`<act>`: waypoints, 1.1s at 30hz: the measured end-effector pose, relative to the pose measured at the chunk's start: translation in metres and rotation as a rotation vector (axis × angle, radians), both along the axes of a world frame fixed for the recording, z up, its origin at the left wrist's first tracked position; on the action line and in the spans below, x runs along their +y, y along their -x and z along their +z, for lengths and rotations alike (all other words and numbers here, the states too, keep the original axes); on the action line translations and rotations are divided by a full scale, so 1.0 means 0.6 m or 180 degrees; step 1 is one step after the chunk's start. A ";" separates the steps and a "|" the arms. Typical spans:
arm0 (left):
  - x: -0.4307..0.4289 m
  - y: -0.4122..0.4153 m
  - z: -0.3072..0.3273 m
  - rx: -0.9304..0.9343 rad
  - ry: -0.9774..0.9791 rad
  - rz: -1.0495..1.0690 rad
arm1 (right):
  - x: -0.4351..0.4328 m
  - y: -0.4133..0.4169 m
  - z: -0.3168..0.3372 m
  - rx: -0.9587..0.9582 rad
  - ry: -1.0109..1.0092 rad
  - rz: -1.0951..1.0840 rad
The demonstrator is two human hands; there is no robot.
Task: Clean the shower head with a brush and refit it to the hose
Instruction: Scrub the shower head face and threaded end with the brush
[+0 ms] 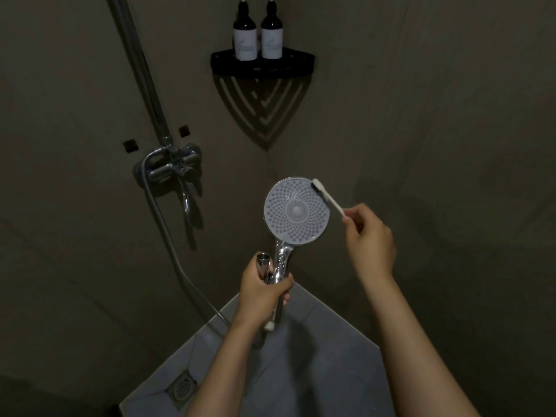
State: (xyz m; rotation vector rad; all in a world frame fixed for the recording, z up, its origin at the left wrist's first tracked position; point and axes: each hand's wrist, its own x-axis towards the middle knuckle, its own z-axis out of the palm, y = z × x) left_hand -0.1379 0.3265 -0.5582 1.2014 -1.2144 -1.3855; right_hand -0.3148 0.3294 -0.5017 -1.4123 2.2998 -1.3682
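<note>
Facing the camera at centre frame, the shower head (pixel 296 210) stands upright with its round perforated spray face fully visible and its chrome handle pointing down. The left hand (pixel 263 291), just below centre, is clamped round that handle, fingers curled; the same grip holds a chrome hose-end fitting (pixel 262 261) beside the handle, not joined to it. The handle's white lower end shows bare beneath the hand. The right hand (pixel 368 239), right of centre, pinches the tail of a white brush (pixel 328 197) between thumb and fingertips; the brush slants up and left, its bristle end touching the upper right rim of the spray face. The hose (pixel 168 236) runs from the mixer tap (pixel 171 167) at left of centre down toward the left forearm. A riser pipe (pixel 141 70) climbs from the tap to the upper left. At top centre a black corner shelf (pixel 261 66) carries two dark labelled bottles (pixel 245 34) side by side. A floor drain (pixel 180 386) sits in the tiled floor at lower left. Lighting is dim.
</note>
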 end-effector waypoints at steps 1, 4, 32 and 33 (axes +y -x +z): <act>0.000 -0.001 -0.001 -0.0014 0.0019 0.0015 | -0.001 0.007 0.003 -0.0055 0.0020 -0.0066; -0.001 -0.004 0.001 -0.0014 0.0063 0.0054 | -0.002 0.001 0.003 -0.0358 0.0291 0.0177; -0.009 -0.007 0.013 -0.0070 0.0210 -0.0151 | -0.007 -0.094 0.002 0.0138 0.0024 0.0900; -0.009 -0.008 0.014 -0.0093 0.0235 -0.0159 | -0.008 -0.095 0.002 0.0202 -0.0005 0.0862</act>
